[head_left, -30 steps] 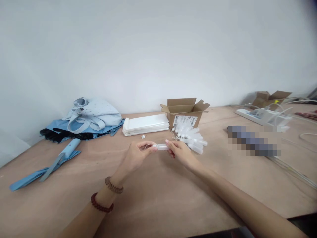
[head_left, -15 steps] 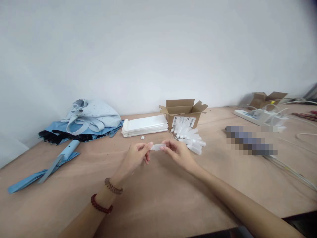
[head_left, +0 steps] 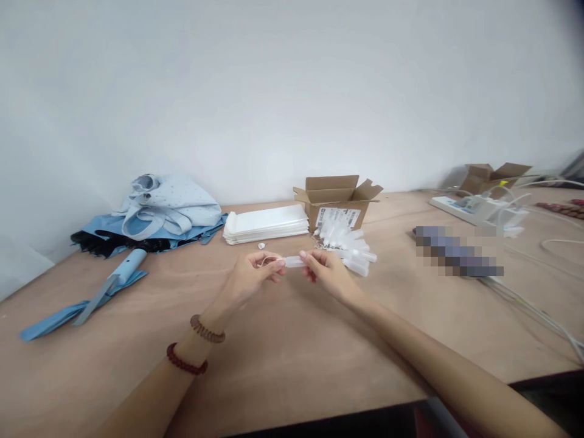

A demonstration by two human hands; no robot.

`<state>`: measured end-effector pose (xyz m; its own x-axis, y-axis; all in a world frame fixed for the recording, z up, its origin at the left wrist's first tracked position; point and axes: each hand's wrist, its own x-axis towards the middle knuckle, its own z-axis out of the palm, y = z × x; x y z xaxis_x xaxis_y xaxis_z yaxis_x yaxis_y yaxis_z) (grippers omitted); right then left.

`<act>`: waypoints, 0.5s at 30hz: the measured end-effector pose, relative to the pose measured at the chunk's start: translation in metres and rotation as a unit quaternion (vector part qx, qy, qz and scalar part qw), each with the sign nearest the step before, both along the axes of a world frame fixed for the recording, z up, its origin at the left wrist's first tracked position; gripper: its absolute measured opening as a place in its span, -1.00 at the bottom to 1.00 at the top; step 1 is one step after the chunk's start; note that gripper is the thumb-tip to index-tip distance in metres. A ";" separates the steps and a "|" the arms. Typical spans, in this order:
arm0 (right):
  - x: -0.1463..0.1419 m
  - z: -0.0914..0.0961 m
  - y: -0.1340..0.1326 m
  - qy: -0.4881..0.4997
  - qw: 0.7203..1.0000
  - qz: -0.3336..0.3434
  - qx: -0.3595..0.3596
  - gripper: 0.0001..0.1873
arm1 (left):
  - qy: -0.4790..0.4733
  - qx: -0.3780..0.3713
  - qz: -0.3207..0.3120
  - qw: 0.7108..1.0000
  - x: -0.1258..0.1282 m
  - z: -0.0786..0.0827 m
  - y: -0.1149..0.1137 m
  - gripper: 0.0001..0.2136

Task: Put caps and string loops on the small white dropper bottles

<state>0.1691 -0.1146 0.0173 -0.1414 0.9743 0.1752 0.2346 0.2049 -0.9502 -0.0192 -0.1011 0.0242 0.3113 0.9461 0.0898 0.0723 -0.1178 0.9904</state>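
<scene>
Between my two hands is a small translucent plastic tube (head_left: pixel 293 261), held roughly level above the table. My left hand (head_left: pixel 253 274) pinches its left end, where a thin pale string loops over the fingers. My right hand (head_left: pixel 327 271) grips the tube's right end between thumb and fingers. Just beyond my right hand lies a pile of similar translucent tubes (head_left: pixel 344 243), some with strings. A small white piece (head_left: pixel 261 246) rests on the table past my left hand; its kind is too small to tell.
A stack of white envelopes (head_left: pixel 267 224) and an open cardboard box (head_left: pixel 335 204) stand at the back. On the left lie a pale cloth bag (head_left: pixel 176 204) and a blue folded umbrella (head_left: pixel 128 267). To the right are a blurred-out object (head_left: pixel 456 250), a power strip (head_left: pixel 479 213) and cables.
The view has tilted slightly, shifting the scene up. Both hands still hold the tube, whose right end sits further into my right fingers. A string loop now shows at my left hand.
</scene>
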 end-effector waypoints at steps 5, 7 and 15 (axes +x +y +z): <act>-0.001 -0.004 0.002 0.072 0.997 0.006 -0.031 -0.50 | -0.045 0.016 0.003 0.999 0.001 0.000 0.001 -0.74; -0.002 -0.003 0.002 0.078 0.996 0.002 -0.033 -0.51 | -0.039 0.010 -0.001 0.999 0.001 0.001 0.001 -0.73; -0.003 0.005 -0.006 0.024 0.999 -0.020 0.013 -0.57 | -0.012 -0.087 0.017 0.996 0.004 0.005 -0.002 -0.60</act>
